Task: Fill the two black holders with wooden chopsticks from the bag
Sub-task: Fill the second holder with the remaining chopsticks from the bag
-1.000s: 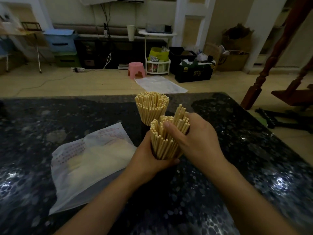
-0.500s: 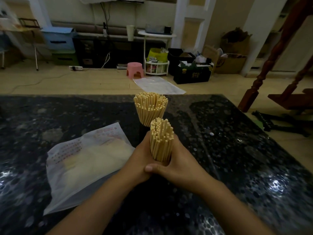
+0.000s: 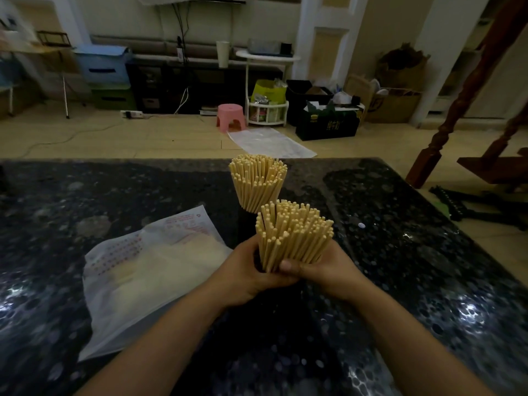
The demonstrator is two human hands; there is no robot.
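While the far holder is standing on the dark desk packed with upright chopsticks, the near bundle of chopsticks is fanning out of a second holder hidden between both hands. Left hand and right hand are cupping it, fingers curled around its base. Just left, the bag is lying flat, chopsticks showing inside.

Dark speckled table: white bag lies flat; 2 chopstick bundles stand just right of bag.
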